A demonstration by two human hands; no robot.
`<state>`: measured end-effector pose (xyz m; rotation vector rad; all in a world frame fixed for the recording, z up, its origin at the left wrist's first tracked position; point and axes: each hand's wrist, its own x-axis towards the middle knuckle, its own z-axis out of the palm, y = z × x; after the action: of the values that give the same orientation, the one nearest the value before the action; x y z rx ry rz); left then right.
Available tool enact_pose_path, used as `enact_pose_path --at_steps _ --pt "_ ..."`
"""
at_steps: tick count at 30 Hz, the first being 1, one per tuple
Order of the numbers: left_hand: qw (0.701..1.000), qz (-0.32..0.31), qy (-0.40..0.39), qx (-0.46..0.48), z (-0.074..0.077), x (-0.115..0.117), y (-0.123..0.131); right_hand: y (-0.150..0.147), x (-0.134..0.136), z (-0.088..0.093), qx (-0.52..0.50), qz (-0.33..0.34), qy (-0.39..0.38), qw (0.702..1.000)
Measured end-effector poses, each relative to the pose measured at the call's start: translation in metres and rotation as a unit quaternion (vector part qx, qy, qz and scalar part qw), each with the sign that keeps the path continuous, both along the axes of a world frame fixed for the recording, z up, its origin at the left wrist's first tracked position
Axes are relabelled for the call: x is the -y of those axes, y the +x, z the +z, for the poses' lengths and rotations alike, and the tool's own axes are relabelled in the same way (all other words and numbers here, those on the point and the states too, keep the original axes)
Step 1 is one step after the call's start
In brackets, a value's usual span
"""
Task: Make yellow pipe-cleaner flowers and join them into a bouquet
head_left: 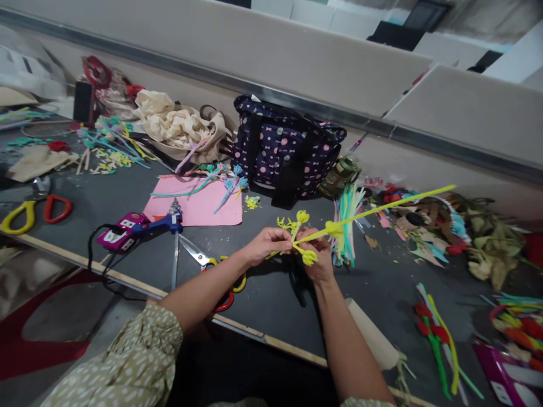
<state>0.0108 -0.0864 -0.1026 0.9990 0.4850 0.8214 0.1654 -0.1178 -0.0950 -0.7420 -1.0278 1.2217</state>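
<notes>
Your dark grey table point(119, 195), crowded with craft litter.
On it you have a pink sheet point(203, 210), a glue gun point(144, 227), scissors point(195, 253) and a dotted bag point(275, 152).

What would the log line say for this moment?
left hand: pinching yellow pipe cleaners | right hand: holding same bundle | nearby: scissors on table

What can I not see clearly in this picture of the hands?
Head view:
- Grip of left hand and right hand on the yellow stem: fingertips hidden by the hands themselves.
- Scissors: handles partly covered by the left forearm.
- Purple packet: cut by the edge.
</notes>
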Motion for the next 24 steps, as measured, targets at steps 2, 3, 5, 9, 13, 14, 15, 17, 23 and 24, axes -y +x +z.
enact_pose_path --at_steps 2,3,5,9,13,14,15,17,23,24 --pt "1.000 -0.003 -0.003 -0.005 -0.0005 0.0000 0.0002 0.0008 0.0011 -0.0005 0.008 0.007 -0.005 1.000" --pt "1.000 -0.004 -0.003 -0.007 -0.0007 0.0000 0.0002 0.0014 0.0016 -0.0009 0.016 0.011 -0.009 1.000" --pt "1.000 -0.004 0.001 -0.013 -0.0010 0.0001 0.0002 0.0026 0.0024 -0.0013 0.040 0.010 -0.010 0.999" --pt "1.000 0.002 0.011 -0.023 -0.0003 0.0000 0.0002 0.0031 0.0024 -0.0007 0.068 -0.004 -0.008 0.998" --pt "0.999 0.010 0.028 -0.028 0.0005 0.0002 0.0010 0.0016 0.0014 -0.0003 0.064 -0.033 -0.023 0.997" --pt "0.999 0.013 0.033 -0.026 0.0004 0.0003 0.0014 0.0013 0.0014 -0.0003 0.063 -0.040 -0.029 0.997" --pt "0.999 0.016 0.039 -0.025 0.0000 0.0005 0.0018 0.0012 0.0014 -0.0004 0.062 -0.043 -0.035 0.997" --pt "0.998 0.025 0.053 -0.024 -0.0011 0.0009 0.0026 0.0010 0.0017 -0.0006 0.060 -0.033 -0.049 0.996" --pt "0.988 0.076 0.124 -0.044 -0.0032 0.0019 0.0034 -0.0003 0.0021 -0.0018 0.042 -0.028 -0.072 0.996" --pt "0.986 0.082 0.139 -0.051 -0.0026 0.0020 0.0032 -0.0006 0.0020 -0.0019 0.040 -0.031 -0.070 0.996"
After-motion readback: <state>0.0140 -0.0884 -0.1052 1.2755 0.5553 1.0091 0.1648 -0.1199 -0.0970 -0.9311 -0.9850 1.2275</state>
